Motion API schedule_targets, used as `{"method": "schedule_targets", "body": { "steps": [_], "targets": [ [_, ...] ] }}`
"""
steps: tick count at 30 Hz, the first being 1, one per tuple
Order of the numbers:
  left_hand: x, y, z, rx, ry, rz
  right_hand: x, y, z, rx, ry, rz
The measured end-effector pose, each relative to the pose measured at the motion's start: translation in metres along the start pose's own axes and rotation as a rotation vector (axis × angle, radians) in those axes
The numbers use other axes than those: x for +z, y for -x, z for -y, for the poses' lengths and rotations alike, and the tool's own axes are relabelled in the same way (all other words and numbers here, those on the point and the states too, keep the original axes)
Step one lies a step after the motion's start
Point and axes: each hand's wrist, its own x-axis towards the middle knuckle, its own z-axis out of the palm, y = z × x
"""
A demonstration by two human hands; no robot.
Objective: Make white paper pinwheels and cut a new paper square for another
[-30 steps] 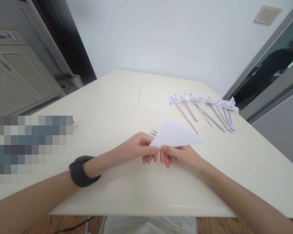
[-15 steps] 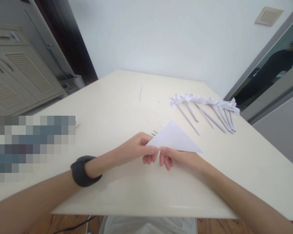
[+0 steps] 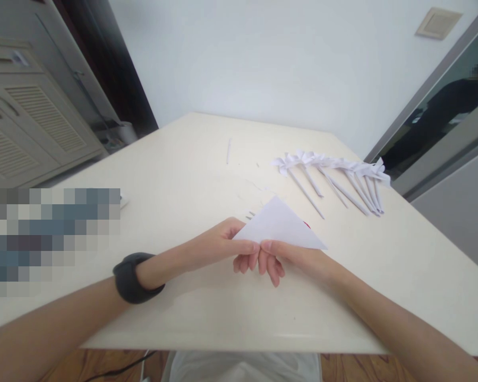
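A white sheet of paper folded into a triangle (image 3: 279, 223) is held a little above the table, its long edge toward me and its point facing away. My left hand (image 3: 237, 246) pinches the long edge near its middle, thumb on top. Close beside it, my right hand (image 3: 276, 254) pinches the same edge, the two thumb tips almost touching. Behind the paper, two grey pointed tips (image 3: 250, 215) stick out on the left and a bit of red (image 3: 307, 225) shows on the right; the rest of that object is hidden.
Several white paper pinwheels with rolled paper sticks (image 3: 334, 180) lie in a row at the back right of the table (image 3: 175, 170). A thin paper roll (image 3: 229, 151) and small scraps lie farther back. A blurred-out patch (image 3: 51, 233) covers the left. A person (image 3: 442, 114) is beyond the opening at right.
The folded paper has shifted slightly left, so the red bit behind it now shows. Both hands keep their pinch, and the fingers below have moved a little closer together.
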Motion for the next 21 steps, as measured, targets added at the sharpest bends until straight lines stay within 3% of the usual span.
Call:
{"method": "schedule_targets", "body": {
  "steps": [8,21],
  "targets": [
    [-0.0053,0.0036,-0.0001,0.018,-0.021,-0.159,-0.0034,0.0051,0.0079,-0.05,0.056,-0.167],
    [-0.0068,0.0027,-0.0013,0.001,-0.021,-0.148,-0.0061,0.0025,0.0027,-0.091,-0.022,-0.102]
  ]
}}
